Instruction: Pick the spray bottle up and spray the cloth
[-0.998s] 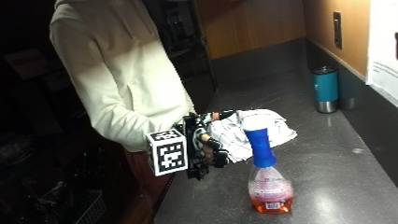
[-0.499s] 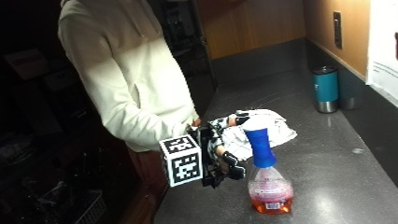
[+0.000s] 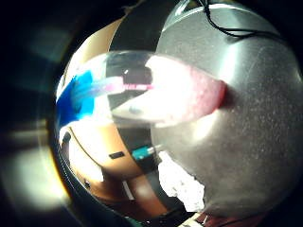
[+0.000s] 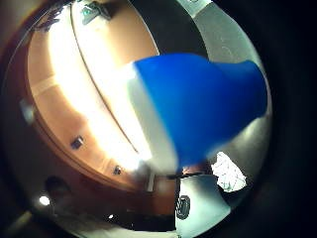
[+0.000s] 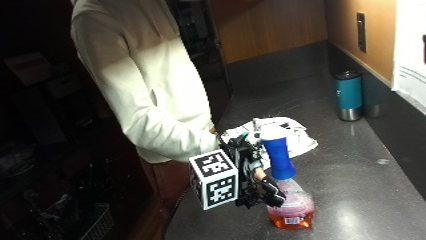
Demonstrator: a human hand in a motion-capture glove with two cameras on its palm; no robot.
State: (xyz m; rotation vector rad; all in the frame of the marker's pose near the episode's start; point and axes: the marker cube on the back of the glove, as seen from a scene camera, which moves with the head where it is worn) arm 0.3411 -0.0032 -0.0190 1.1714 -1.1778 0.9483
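Note:
In the outside view a spray bottle [image 5: 287, 210] stands upright on the dark counter [image 5: 363, 170]. It has a clear body with orange-pink liquid, a blue neck [image 5: 278, 157] and a white head. My gloved right hand [image 5: 256, 172] is right beside its left side, fingers loosely bent against the bottle's shoulder. The neck shows uncovered, with no finger round it. The bottle's body [image 3: 180, 94] and blue neck [image 4: 198, 109] fill the palm views, very close. A crumpled white cloth [image 5: 301, 140] lies just behind the bottle, and also shows on the counter in both palm views [image 3: 182, 187] [image 4: 229, 177].
A teal tumbler [image 5: 348, 95] stands at the back by the wall, small in the little finger side view [image 3: 142, 152]. A wooden wall with an outlet [image 5: 360, 31] borders the counter. The counter's front edge runs beside the person's body.
My hand has moved right and lower, from beside the cloth up against the bottle's neck and shoulder. Bottle and cloth have stayed in place.

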